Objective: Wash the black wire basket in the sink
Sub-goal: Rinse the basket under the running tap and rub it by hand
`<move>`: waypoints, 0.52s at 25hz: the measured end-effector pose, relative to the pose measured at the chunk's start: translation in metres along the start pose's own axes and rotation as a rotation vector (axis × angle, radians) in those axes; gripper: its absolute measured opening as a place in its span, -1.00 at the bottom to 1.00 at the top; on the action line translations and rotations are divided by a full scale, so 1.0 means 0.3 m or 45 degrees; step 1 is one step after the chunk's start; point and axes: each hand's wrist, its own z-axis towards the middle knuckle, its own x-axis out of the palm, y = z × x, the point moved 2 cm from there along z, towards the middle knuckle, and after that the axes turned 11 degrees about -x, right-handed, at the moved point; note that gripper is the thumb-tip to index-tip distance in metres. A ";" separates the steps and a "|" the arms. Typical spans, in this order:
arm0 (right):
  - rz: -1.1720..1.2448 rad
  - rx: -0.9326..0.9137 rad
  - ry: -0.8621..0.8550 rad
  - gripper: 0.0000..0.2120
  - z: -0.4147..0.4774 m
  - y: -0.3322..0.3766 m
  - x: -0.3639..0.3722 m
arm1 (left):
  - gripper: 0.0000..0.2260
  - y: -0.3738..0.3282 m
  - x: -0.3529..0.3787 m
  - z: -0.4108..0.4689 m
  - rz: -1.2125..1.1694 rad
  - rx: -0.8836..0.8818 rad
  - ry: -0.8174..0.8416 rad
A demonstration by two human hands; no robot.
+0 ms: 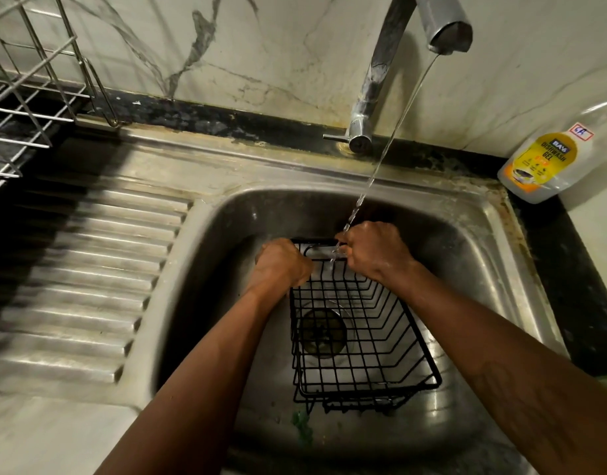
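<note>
The black wire basket (pixel 358 341) sits tilted inside the steel sink (pixel 206 269), over the drain (pixel 324 332). My left hand (pixel 281 264) grips the basket's far left rim. My right hand (pixel 374 250) grips the far rim on the right, fingers curled round the wire. A thin stream of water (pixel 381 159) falls from the tap (pixel 446 25) onto the rim beside my right hand's fingers.
A ribbed draining board (pixel 86 269) lies left of the bowl, with a metal dish rack (pixel 31 80) at the back left. A dishwash gel bottle (pixel 549 159) stands on the black counter at the right. Something green (pixel 302 425) lies on the sink floor near the front.
</note>
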 end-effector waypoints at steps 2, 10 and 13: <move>0.346 0.204 0.078 -0.71 0.000 -0.037 0.027 | -0.79 0.004 -0.002 0.000 -0.020 0.002 -0.015; 0.108 0.194 0.043 -0.67 0.003 0.017 0.008 | -0.90 0.010 0.002 -0.005 -0.020 -0.014 0.040; 0.029 0.111 0.017 -0.61 0.034 0.099 0.036 | -0.80 0.007 0.003 -0.010 0.007 0.026 0.025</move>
